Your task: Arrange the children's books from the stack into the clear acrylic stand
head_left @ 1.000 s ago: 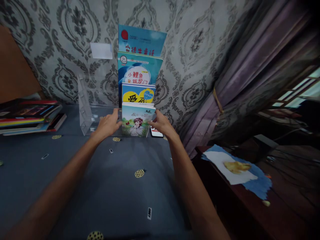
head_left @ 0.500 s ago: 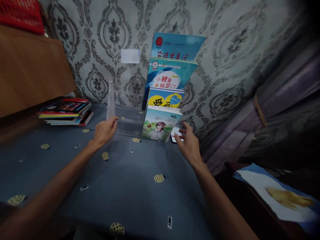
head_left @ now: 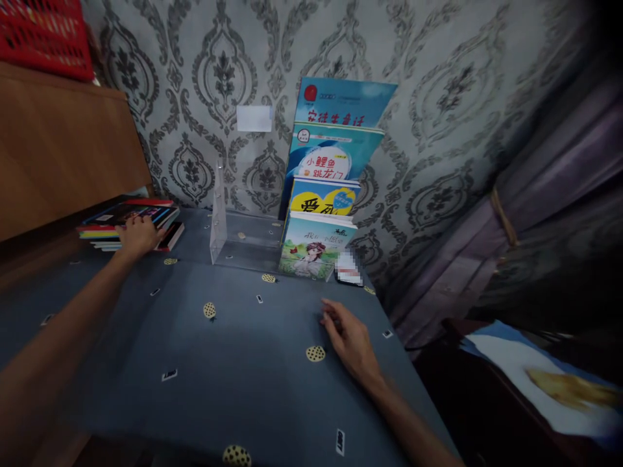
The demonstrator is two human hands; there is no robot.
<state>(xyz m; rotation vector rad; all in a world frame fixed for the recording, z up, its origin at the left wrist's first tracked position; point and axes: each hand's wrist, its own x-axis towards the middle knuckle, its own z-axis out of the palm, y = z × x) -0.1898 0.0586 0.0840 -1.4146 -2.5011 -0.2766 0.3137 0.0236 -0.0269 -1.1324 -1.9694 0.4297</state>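
My left hand (head_left: 139, 237) rests on the right part of a stack of books (head_left: 114, 217) at the left, its fingers spread over the dark top cover. Over the tablecloth, my right hand (head_left: 348, 337) hovers or rests, fingers loosely curled and apart, with nothing in it. Beyond it stands a clear acrylic rack (head_left: 219, 224), its left part bare. Its right part bears upright books in steps: a green one with a drawn girl (head_left: 314, 250) in front, a yellow and blue one (head_left: 324, 196), then two taller blue ones (head_left: 341, 100) behind.
A phone (head_left: 348, 269) lies right of the rack. The patterned wall (head_left: 224, 65) stands behind the table (head_left: 243, 370). A wooden cabinet (head_left: 63, 149) with a red basket (head_left: 46, 39) is at left, a curtain (head_left: 467, 259) at right.
My left hand has moved left from the rack's left side onto the stack of books. My right hand has drawn back from beside the phone toward me.
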